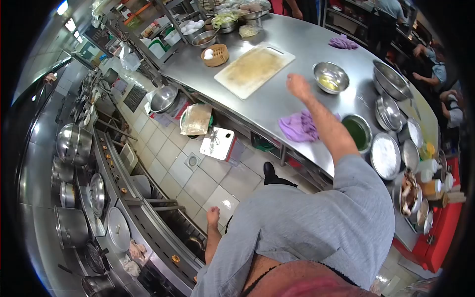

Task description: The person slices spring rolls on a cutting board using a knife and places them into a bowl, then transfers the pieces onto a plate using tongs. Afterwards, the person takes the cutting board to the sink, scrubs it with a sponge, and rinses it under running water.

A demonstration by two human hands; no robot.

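Note:
My right hand (299, 87) hovers over the steel table, closed in a fist, between a white cutting board (255, 69) and a metal bowl (331, 77) with some yellowish liquid in it. Whatever that fist may hold is hidden. Below the forearm lies a crumpled purple cloth (300, 125). My left hand (213, 218) hangs low at my side near the stove front, fingers curled, with nothing showing in it. Past the board, a small round bamboo basket (214, 55) carries white eggs (209, 54).
Bowls of green liquid (356, 132) and white powder (385, 156) stand along the table's right side. A stove counter (148, 218) with pots runs on the left. A white-lidded bin (217, 143) stands on the tiled floor (190, 180). Other people work beyond the table.

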